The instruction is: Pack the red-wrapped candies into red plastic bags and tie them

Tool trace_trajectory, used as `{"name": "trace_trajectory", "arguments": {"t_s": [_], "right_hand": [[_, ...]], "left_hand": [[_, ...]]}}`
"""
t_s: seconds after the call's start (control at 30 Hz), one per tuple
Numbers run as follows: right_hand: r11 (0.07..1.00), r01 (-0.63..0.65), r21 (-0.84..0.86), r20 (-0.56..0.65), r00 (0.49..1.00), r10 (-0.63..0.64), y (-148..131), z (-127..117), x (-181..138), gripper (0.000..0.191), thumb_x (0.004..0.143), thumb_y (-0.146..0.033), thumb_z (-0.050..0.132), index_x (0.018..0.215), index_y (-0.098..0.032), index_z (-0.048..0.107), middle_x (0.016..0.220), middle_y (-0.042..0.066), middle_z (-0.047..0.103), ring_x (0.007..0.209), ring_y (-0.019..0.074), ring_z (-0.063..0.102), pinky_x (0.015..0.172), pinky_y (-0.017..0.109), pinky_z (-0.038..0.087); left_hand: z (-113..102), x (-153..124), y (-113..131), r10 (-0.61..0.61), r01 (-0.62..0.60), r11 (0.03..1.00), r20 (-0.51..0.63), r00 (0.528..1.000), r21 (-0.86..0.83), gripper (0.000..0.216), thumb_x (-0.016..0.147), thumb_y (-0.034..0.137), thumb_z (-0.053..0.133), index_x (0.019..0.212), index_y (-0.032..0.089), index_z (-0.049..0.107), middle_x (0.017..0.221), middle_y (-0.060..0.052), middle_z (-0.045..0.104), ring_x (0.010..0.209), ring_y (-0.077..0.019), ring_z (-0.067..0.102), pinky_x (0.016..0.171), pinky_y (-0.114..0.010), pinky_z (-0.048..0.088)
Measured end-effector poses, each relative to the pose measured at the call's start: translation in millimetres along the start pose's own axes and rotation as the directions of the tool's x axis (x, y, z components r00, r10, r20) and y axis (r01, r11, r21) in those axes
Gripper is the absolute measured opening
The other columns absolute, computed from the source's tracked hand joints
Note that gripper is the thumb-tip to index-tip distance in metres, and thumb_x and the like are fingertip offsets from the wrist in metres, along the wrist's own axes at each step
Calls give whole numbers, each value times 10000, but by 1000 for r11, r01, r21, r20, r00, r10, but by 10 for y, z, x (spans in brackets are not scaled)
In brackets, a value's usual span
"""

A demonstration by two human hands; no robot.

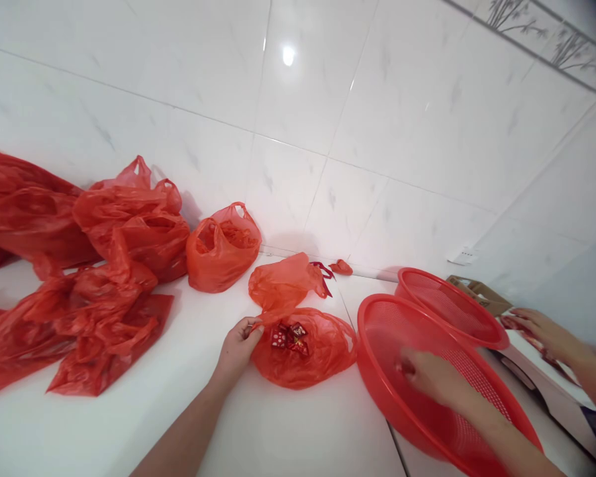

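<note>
My left hand [238, 344] pinches the rim of an open red plastic bag [302, 374], holding its mouth apart. Inside the bag lie several small dark red packets [289, 338] with white and yellow prints. My right hand [430, 374] is over the inside of a large red mesh basket [377, 384]. Its fingers are curled and blurred by motion. A small dark red bit shows at the fingertips, too smeared to name.
Several red plastic bags [129, 232] crowd the left of the white table. One bag [223, 255] stands against the tiled wall. Behind the near basket is a second red basket [451, 308]. At right, another person's hand [546, 334] is above a white device [536, 371] near a cardboard box [481, 295].
</note>
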State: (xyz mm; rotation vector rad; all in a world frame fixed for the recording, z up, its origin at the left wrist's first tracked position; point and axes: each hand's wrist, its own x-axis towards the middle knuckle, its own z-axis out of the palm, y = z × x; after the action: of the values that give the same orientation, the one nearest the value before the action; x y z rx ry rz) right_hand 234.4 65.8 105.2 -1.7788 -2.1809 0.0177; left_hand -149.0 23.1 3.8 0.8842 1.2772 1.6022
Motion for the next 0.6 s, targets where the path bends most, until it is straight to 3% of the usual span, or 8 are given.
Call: {"name": "trace_trajectory", "arguments": {"t_s": [0.07,0.17,0.33,0.5,0.6], "right_hand": [[998,36,-52,98,995,-31,-261,-148,18,37,710,-256,543,732,-249,572,673,6,652,565,183,599,475,255,352],[997,68,-40,-26,997,-69,-780,-269,-42,112,776,-347,515,829,-252,543,805,16,676,668,189,631,540,267,408],[964,248,99,47,966,-253,-1482,36,-95,118,817,-296,480,892,-246,556,836,-7,680,702,159,630,610,266,443],[954,299,29,139,944,-300,-1514,472,54,442,799,-333,563,1226,-236,505,1080,67,663,874,243,649,698,337,476],[954,301,-9,193,936,-294,-1314,529,119,441,820,-334,539,1251,-251,497,1110,63,650,869,252,653,706,361,489]], "left_hand": [[4,-1,1,-1,1,1000,1,1000,-2,328,646,460,676,827,189,634,672,-11,667,625,-175,614,567,-258,456],[-2,9,-24,17,-17,1000,10,1000,-7,317,659,456,667,828,190,632,698,-14,673,636,-173,613,580,-258,457],[-21,29,-78,16,-16,1000,25,1000,-7,317,671,457,659,830,185,625,714,-17,677,629,-167,607,584,-254,451],[-26,4,-47,27,-27,1000,13,1000,12,296,684,445,649,829,187,630,736,-23,682,648,-171,609,596,-257,454],[-11,-11,-11,23,-23,1000,5,1000,10,283,678,432,653,825,191,639,731,-21,682,664,-176,614,602,-257,456]]}}
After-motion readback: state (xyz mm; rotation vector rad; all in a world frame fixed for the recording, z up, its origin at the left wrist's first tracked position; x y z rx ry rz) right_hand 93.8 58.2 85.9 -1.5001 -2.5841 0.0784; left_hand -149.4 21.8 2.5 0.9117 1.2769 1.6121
